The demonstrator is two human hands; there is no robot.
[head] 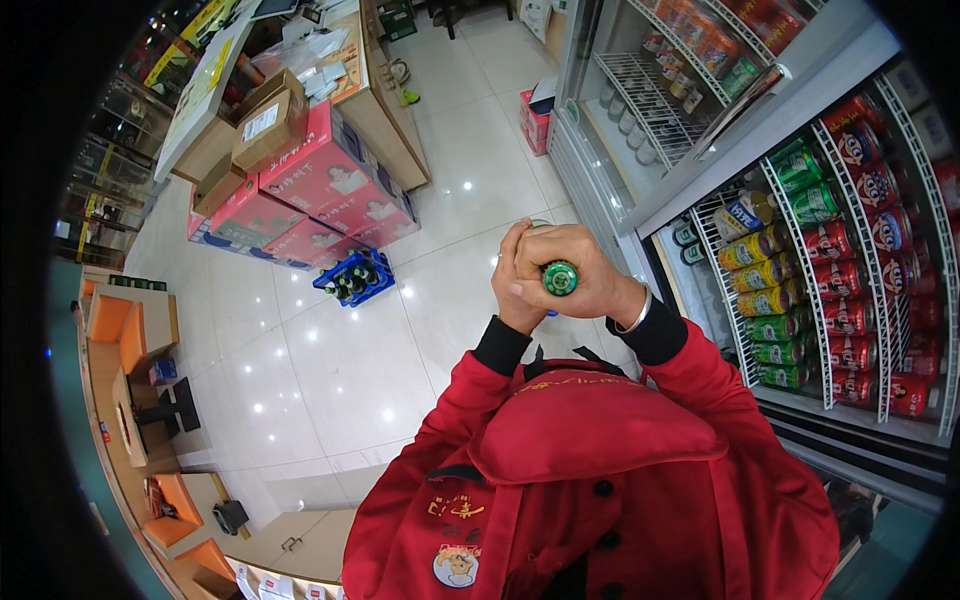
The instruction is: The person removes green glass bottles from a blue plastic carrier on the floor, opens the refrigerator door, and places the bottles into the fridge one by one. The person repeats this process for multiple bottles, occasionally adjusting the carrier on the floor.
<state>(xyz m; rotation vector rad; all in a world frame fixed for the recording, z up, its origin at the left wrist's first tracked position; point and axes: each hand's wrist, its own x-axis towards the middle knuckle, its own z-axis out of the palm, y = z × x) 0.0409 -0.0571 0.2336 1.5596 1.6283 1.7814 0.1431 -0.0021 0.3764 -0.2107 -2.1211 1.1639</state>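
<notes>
Both my hands are together in front of my chest, wrapped around an upright bottle with a green crown cap (560, 279). My right hand (596, 266), with a bangle at its wrist, curls around the bottle just below the cap. Pressed against it from the other side is my left hand (519, 274), a ring on one finger. The hands hide most of the bottle's body. On the floor ahead to the left stands a blue plastic crate (375, 264) holding several dark bottles with green tops.
At my right is a drinks refrigerator (637, 217) with wire shelves of cans (832, 281) and bottles. Stacked pink cartons (322, 187) adjoin a counter (397, 142) ahead left, with an opened cardboard box (270, 127) on top. Orange seats (112, 319) line the far left. Pale tiles (352, 360) cover the floor.
</notes>
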